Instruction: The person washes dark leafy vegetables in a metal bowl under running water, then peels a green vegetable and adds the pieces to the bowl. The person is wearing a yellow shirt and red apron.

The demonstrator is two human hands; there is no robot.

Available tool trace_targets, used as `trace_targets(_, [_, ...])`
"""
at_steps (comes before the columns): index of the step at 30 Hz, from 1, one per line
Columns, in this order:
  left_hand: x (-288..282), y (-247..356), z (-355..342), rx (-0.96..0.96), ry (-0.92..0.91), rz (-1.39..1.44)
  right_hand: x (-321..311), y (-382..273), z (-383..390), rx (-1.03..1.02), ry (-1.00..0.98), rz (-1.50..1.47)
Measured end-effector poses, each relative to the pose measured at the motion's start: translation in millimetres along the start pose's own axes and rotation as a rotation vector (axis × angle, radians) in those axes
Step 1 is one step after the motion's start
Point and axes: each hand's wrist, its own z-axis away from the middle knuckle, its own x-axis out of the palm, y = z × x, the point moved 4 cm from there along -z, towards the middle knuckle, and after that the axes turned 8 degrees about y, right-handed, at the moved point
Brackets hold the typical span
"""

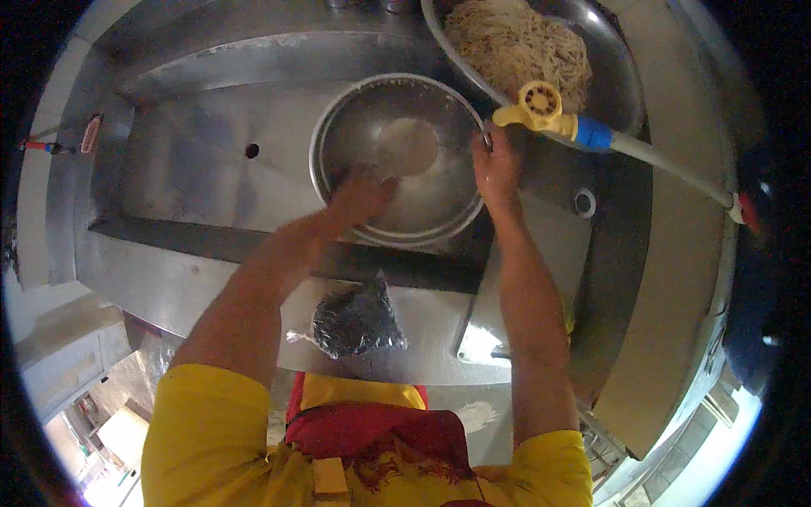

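Note:
A wide round metal bowl [342, 127] rests in the steel sink in front of me. Pale, cloudy residue coats its inside, and a whitish round patch [414, 145] shows on the bottom; I cannot tell if it is liquid or powder. My left hand [365, 193] reaches into the bowl over its near left side, the fingers smeared by motion. At the right rim, my right hand [497, 165] grips the bowl's edge with fingers closed. Just above that hand hangs a yellow valve [541, 100] with a blue fitting on a pale hose.
A larger metal basin [621, 59] at the far right holds pale strands of food [519, 51]. A knotted clear bag of dark contents [359, 321] lies on the near ledge. Right of it sits a flat metal sheet [541, 253]. A drain hole [252, 150] is at left.

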Motion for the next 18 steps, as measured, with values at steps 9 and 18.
trace_targets(9, [-20.3, 70.4, -89.2, -0.76, -0.05, 0.893, 5.3, -4.6, -11.6, -0.119, 0.227, 0.029])
trace_targets(18, [18.2, 45.9, -35.9, -0.05, -0.23, 0.508, -13.2, -1.6, -4.9, -0.117, 0.145, 0.07])
